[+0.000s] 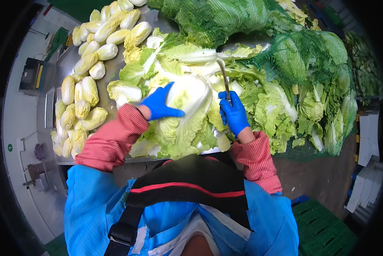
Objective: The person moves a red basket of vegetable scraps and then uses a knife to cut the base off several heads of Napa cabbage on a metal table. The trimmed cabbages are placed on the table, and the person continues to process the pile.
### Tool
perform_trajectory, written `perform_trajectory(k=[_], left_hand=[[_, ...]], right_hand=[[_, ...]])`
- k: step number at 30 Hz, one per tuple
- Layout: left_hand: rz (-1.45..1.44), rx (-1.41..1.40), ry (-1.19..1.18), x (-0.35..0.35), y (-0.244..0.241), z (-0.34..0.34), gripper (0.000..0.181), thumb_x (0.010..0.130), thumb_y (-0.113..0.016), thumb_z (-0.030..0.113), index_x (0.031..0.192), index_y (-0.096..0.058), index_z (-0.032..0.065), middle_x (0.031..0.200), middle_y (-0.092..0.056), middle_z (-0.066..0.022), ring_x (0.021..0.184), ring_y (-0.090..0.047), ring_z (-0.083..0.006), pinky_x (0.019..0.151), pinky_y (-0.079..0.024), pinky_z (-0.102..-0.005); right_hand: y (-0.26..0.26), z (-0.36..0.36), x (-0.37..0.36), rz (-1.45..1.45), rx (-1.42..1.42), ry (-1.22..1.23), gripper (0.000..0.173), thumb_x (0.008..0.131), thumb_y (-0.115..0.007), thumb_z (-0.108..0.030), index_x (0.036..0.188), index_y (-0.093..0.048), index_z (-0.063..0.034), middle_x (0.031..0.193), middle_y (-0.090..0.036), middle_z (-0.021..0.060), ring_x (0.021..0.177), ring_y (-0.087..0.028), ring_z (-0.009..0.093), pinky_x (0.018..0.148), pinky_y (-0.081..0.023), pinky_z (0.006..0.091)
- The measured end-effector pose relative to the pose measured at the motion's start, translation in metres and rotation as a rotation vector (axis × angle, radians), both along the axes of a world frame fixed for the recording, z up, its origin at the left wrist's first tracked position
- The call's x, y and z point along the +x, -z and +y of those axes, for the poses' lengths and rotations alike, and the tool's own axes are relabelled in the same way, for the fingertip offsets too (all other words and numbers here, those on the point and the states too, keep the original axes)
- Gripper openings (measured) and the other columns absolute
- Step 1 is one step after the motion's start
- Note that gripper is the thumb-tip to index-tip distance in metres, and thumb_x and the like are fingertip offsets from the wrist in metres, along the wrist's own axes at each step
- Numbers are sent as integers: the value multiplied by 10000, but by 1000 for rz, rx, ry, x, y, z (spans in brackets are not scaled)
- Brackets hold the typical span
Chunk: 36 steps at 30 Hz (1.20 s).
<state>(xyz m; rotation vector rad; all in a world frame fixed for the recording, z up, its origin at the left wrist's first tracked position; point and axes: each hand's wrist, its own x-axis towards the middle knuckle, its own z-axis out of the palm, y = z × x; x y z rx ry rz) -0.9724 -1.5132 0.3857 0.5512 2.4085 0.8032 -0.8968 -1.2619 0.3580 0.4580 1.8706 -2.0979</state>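
Observation:
A large napa cabbage head (191, 96), with its pale base toward the far side, lies on a heap of loose leaves in front of me. My left hand (161, 104), in a blue glove, grips its left side with thumb and fingers spread over it. In my blue-gloved right hand (233, 112) is a knife (223, 72), held by its handle. The narrow blade points away from me, just right of the cabbage. Loose green outer leaves (274, 108) surround both hands and spread to the right.
Several trimmed yellow-white cabbages (90, 89) are piled on the left of the metal table (113, 72). Green mesh sacks of cabbage (230, 19) lie at the back, and another mesh sack (306, 54) is at the right. Green plastic crates (322, 227) stand on the floor behind right.

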Motion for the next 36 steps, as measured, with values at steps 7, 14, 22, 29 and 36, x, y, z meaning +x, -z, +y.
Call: perform_trajectory(k=[7,14,22,29,36], left_hand=[[4,108,-201,37,50,1,1097,483,-786,480,1359,-210,157,1262,-339,-244,1186,-344,-376,991,-293,-422],[-81,163,-235,28,52,-4,1080,485,-788,472,1350,-235,136,1259,-342,-236,1187,-346,-362,998,-284,-420],[-2,73,-259,25,62,11,1070,490,-776,497,1335,-261,92,1234,-362,-238,1161,-358,-378,985,-294,-417],[53,255,-242,16,71,5,975,545,-777,449,1302,-318,41,1198,-402,-190,1142,-385,-318,976,-301,-384],[-243,494,-558,12,71,-19,568,767,-639,362,1184,-473,13,1113,-544,-119,971,-530,-187,864,-401,-300]], right_hand=[[34,11,1,202,581,-287,223,872,-458,-256,1032,-522,-114,687,-555,96,559,-541,214,520,-443,314],[-3,0,4,596,1099,-387,103,778,-457,-73,880,-465,-67,750,-553,147,637,-573,323,527,-465,390],[53,-2,-20,326,1178,-488,93,821,-423,-101,891,-462,-54,774,-575,161,681,-592,332,593,-486,396],[116,6,-51,110,1064,-383,241,854,-393,-241,998,-525,-100,867,-601,194,767,-578,378,677,-465,450],[-18,0,-38,135,982,-495,410,804,-507,-383,1067,-504,-69,867,-593,232,782,-580,380,677,-465,438]])
